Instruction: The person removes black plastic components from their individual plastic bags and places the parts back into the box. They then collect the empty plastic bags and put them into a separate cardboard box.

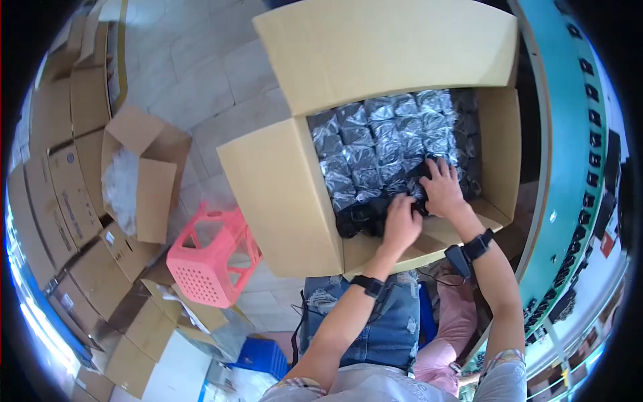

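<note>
Packets: dark, plastic-wrapped, packed in tight rows inside one big open cardboard carton. Roughly four to five rows visible; exact count can't be told, glare and hands cover part of them. Carton sits at 12 o'clock from the body, flaps folded out at 9 and 12.

Left hand: palm down, fingers curled onto loose dark packets at the near edge of the stack, 6 o'clock side of the carton. Whether it has one pinched, can't tell.
Right hand: just beside the left, at its 1 o'clock, fingers spread flat and pressing on the packed packets. Not closed around anything visible.
Both wrists carry one black band each, two in all.

Outward:
- one pink plastic stool at 9 o'clock of the carton, on the tiled floor.
- one smaller open box holding clear plastic, further out at 9.
- stack of closed brown cartons along the far left.
- one blue crate at 7 o'clock, near the knees.
- teal conveyor frame along the right, 3 o'clock.
</note>
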The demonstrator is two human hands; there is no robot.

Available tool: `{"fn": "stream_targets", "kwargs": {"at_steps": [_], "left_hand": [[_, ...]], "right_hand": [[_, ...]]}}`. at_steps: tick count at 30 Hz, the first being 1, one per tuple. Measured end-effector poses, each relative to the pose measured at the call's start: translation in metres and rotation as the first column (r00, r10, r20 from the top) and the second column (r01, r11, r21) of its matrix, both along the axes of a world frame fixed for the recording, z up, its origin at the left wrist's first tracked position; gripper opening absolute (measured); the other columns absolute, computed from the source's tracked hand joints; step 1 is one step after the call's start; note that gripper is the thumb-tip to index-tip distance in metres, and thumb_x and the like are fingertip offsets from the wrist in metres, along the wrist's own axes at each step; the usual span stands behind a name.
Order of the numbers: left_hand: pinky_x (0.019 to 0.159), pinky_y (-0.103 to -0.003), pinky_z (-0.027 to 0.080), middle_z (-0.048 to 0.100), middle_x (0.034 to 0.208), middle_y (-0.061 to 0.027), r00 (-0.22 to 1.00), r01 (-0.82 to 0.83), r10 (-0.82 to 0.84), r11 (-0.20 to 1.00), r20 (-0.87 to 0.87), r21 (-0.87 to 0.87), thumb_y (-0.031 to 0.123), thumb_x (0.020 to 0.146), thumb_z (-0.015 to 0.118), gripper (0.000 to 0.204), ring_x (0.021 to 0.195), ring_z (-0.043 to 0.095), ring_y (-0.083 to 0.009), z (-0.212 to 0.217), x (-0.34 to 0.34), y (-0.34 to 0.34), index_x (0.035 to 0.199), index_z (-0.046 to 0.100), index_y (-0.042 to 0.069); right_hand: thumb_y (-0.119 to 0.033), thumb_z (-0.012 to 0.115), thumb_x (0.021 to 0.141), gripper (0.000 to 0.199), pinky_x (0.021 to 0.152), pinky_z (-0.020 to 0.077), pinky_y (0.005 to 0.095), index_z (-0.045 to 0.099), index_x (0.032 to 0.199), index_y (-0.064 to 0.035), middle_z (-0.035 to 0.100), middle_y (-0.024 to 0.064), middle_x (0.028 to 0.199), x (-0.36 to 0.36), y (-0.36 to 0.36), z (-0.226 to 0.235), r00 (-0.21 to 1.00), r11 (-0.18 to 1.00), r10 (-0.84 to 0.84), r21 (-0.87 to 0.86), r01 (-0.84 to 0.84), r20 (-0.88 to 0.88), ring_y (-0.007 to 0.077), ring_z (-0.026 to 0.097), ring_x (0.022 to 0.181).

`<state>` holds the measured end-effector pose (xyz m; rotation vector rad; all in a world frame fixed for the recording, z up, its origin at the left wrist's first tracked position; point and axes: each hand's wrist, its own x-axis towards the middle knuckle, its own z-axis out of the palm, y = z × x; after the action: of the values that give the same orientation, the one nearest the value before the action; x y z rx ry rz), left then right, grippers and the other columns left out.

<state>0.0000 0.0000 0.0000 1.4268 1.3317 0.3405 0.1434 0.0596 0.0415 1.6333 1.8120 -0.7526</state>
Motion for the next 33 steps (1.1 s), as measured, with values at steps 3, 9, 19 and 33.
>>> {"fn": "stream_targets", "kwargs": {"at_steps": [3,9,19,33], "left_hand": [[0.095,-0.044,0.044,0.060,0.105,-0.0215,0.992,-0.083,0.073,0.992,0.107,0.096,0.002,0.078,0.057,0.029,0.104,0.057,-0.0392,-0.008,-0.007,0.010,0.108,0.056,0.000],[0.084,-0.034,0.050,0.065,0.101,-0.0153,0.799,-0.529,0.597,0.753,0.068,-0.391,-0.002,0.086,0.055,0.026,0.095,0.064,-0.0244,-0.033,-0.068,0.030,0.112,0.054,-0.001],[0.077,-0.027,0.048,0.064,0.102,-0.0108,0.634,-0.698,0.771,0.603,0.060,-0.387,-0.003,0.088,0.049,0.026,0.090,0.060,-0.0154,-0.025,-0.076,0.051,0.114,0.053,0.000],[0.049,-0.032,0.055,0.066,0.084,-0.0118,0.569,-0.602,0.821,0.454,0.046,-0.657,0.051,0.086,0.066,0.058,0.064,0.068,-0.0196,-0.057,-0.054,0.125,0.110,0.057,-0.001]], "right_hand": [[-0.023,0.077,0.065,0.054,0.105,0.0369,0.0473,0.064,0.117,-0.0156,0.051,0.0131,0.132,-0.029,0.054,0.010,0.966,0.985,0.037,0.170,0.007,-0.257,0.0342,0.044,0.127],[-0.016,0.066,0.079,0.021,0.077,0.0537,0.0408,0.062,0.099,-0.0107,0.060,0.0094,0.098,-0.141,0.159,-0.112,0.865,0.715,0.154,0.658,0.235,-0.477,0.0312,0.060,0.099],[-0.014,0.060,0.085,0.006,0.071,0.0534,0.0381,0.061,0.090,-0.0105,0.057,0.0077,0.089,-0.129,0.142,-0.111,0.815,0.687,0.326,0.712,0.145,-0.480,0.0279,0.061,0.088],[-0.003,0.067,0.083,0.012,0.062,0.0534,0.0319,0.064,0.093,0.0010,0.065,0.0123,0.083,-0.063,0.053,-0.066,0.655,0.840,-0.238,0.186,0.509,-0.717,0.0233,0.066,0.072]]}}
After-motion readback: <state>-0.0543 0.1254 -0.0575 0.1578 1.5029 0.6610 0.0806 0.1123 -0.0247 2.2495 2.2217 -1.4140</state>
